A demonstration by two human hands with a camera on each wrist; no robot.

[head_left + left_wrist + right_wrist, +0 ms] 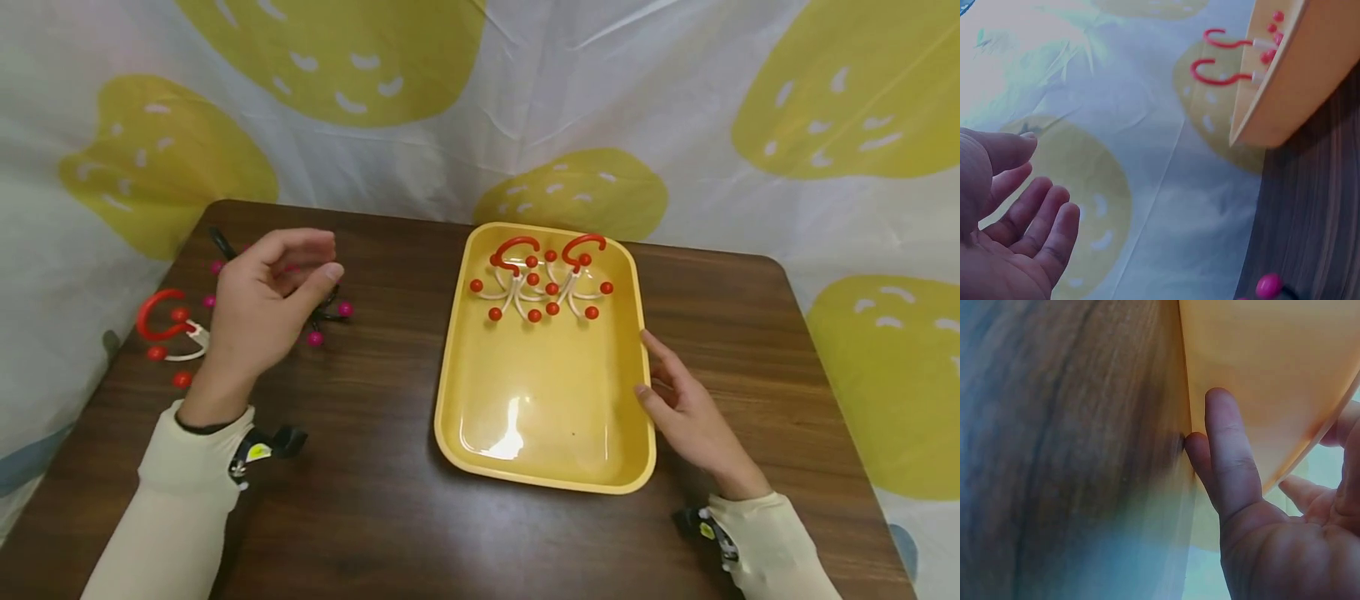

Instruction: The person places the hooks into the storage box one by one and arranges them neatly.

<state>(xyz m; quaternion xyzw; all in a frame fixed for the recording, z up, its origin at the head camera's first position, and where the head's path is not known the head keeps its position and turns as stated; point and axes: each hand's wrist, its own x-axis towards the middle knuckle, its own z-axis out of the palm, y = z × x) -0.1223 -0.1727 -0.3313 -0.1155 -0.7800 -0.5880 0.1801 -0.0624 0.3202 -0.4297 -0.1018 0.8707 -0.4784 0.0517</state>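
My left hand (262, 308) is raised over the left side of the table, its fingers loosely bent with nothing between them. Partly hidden under it lie a black hooked piece with pink balls (316, 338) and a red hook (146, 317) with white prongs and red balls. My right hand (693, 421) holds the right wall of the yellow tray (447, 367), thumb and a fingertip over the rim. The right wrist view shows two fingers (1230, 450) against the outer wall. Two red hooks (517, 243) (583, 242) with white prongs lie side by side at the tray's far end.
The dark wooden table (375, 500) carries everything. Behind it hangs a white cloth (420, 175) with yellow shapes, close to the table's far edge. Dark devices (258, 454) (712, 533) are strapped at both wrists.
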